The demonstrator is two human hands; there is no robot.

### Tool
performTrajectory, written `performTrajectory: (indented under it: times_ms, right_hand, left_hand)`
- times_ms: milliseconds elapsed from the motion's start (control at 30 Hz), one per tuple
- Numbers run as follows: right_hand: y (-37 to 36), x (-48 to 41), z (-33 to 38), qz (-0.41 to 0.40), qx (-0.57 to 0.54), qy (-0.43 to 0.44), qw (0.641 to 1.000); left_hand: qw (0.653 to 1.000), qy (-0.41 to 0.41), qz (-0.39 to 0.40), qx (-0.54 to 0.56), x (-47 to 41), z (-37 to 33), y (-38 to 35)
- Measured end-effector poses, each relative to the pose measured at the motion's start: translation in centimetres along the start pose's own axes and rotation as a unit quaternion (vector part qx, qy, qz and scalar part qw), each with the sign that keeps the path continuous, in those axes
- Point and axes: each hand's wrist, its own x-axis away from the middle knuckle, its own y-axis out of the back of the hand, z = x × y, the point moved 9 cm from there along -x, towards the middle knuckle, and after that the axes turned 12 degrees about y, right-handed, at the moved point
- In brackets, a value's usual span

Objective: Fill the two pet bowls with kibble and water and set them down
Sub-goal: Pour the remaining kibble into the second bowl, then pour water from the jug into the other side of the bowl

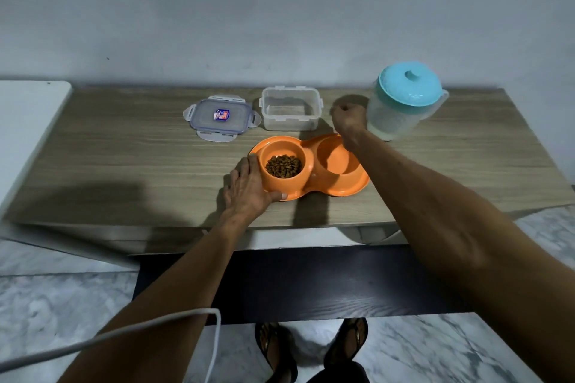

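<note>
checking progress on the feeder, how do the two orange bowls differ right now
The left bowl holds brown kibble; the right bowl holds none, and water cannot be made out. The left hand rests against the left bowl's side; the right forearm crosses over the right bowl. Both are round, orange and share one tray.

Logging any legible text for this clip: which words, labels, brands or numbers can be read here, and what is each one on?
Container lid: a small red, white and blue sticker at its centre, too small and blurred to read.
Clear container, pitcher, orange double bowl: no text visible.
So nothing legible in this frame.
</note>
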Motion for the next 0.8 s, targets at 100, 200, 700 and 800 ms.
performTrajectory:
  times_ms: [100, 200, 700, 800]
  right_hand:
    - [2.7, 1.5, 0.1, -0.026, 0.016, 0.04, 0.999]
    - [6.3, 2.8, -0.6, -0.072, 0.028, 0.043, 0.996]
    - [17.9, -1.7, -8.5, -0.217, -0.105, -0.091, 0.966]
    - [18.0, -4.1, -8.5, -0.227, -0.15, -0.095, 0.958]
  left_hand:
    - [0.999, -0.003, -0.039, 0.007, 0.5, -0.4, 1.4]
    - [0.993, -0.061, -0.095, -0.036, 1.3, -3.7, 2.6]
    - [0.98, -0.147, -0.069, -0.117, 0.6, -14.0, -2.7]
    - [0.981, -0.135, -0.067, -0.122, 0.3, -13.5, -3.2]
